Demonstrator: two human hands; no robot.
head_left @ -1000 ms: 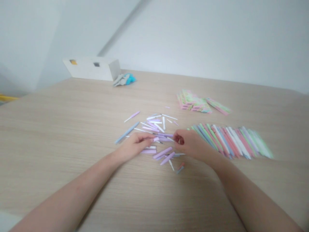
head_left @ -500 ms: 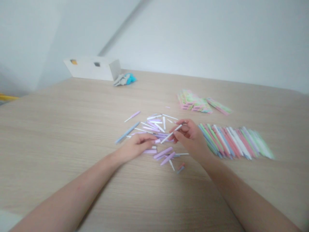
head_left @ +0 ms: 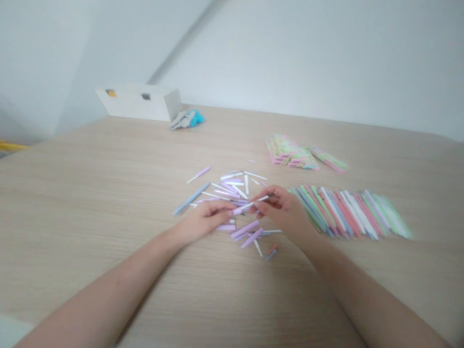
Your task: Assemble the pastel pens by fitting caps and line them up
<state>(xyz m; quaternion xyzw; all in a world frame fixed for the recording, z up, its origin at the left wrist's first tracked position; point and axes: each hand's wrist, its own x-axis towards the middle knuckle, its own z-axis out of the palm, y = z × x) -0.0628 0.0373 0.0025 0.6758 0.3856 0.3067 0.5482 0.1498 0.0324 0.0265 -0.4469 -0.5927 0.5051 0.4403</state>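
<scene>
A white stick (head_left: 253,203) is pinched in the right hand's (head_left: 284,212) fingers (head_left: 263,202), left hand (head_left: 205,220) beside.

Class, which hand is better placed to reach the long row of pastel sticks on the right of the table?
Probably the right hand: it sits beside the row of pastel sticks, pinching a thin white stick. The left hand lies farther off, across the loose pile.
</scene>
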